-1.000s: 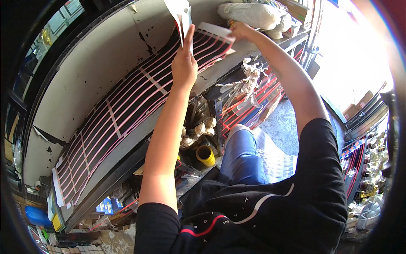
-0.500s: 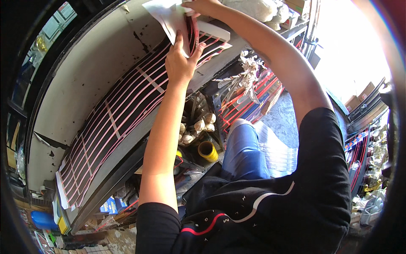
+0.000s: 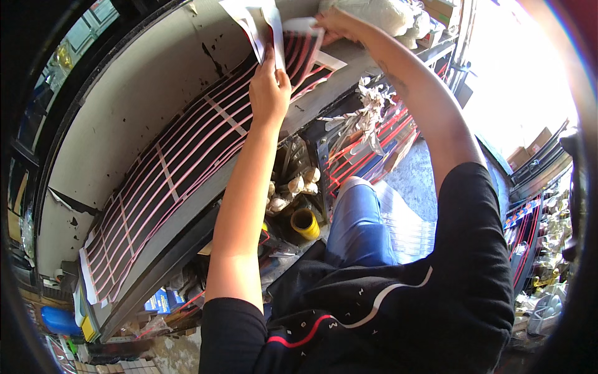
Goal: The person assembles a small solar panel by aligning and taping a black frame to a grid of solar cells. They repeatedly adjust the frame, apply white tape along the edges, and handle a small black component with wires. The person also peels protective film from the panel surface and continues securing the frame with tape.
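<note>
A long black sheet with pinkish-red stripes and pale cross strips (image 3: 193,146) lies along the grey bench at the upper left. Near its far end, my left hand (image 3: 270,90) is closed on a folded white paper (image 3: 254,28), thumb and fingers pinching it. My right hand (image 3: 339,26), slightly blurred, is to the right of the paper. Its fingers grip the edge of a raised, curling striped piece (image 3: 303,53). Where this piece joins the paper or the lower sheet is hidden.
A dark frame borders the pale back panel (image 3: 124,100). White wrapped bundles (image 3: 383,15) sit at the far end. Below the bench edge are a yellow tube (image 3: 305,223), bagged pieces (image 3: 296,184), and red-striped strips (image 3: 367,149). A blue object (image 3: 61,320) stands lower left.
My right hand has moved right and slightly down, pulling the striped piece away from the white paper. My left hand has shifted slightly right, its fingers now closer together on the paper.
</note>
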{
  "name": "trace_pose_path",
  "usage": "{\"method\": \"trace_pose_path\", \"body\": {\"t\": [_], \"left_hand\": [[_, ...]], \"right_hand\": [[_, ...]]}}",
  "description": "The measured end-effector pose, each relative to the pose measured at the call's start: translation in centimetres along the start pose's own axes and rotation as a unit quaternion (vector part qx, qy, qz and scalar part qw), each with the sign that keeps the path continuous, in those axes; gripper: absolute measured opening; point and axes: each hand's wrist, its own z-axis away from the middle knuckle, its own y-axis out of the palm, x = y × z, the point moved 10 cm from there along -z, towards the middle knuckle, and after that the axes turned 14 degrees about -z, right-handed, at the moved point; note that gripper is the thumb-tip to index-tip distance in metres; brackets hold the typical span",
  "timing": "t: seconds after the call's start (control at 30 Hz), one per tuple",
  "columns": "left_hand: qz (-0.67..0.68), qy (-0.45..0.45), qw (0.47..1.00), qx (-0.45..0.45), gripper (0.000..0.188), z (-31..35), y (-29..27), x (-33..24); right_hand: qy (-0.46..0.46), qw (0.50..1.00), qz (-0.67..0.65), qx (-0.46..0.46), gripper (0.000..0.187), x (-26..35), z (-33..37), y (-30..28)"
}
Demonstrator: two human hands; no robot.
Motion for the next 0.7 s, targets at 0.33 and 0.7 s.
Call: {"method": "trace_pose_path", "body": {"t": [0.33,0.7], "left_hand": [[-0.009,-0.017,1.000,-0.017,0.068,0.2,-0.4,0.5],[0.012,0.004,1.000,-0.022,0.068,0.1,-0.7,0.2]], "right_hand": [[0.135,0.954,0.266,-0.040,0.059,0.2,10.2,2.3],[0.220,0.935,0.268,0.078,0.018,-2.5,7.2,2.8]]}}
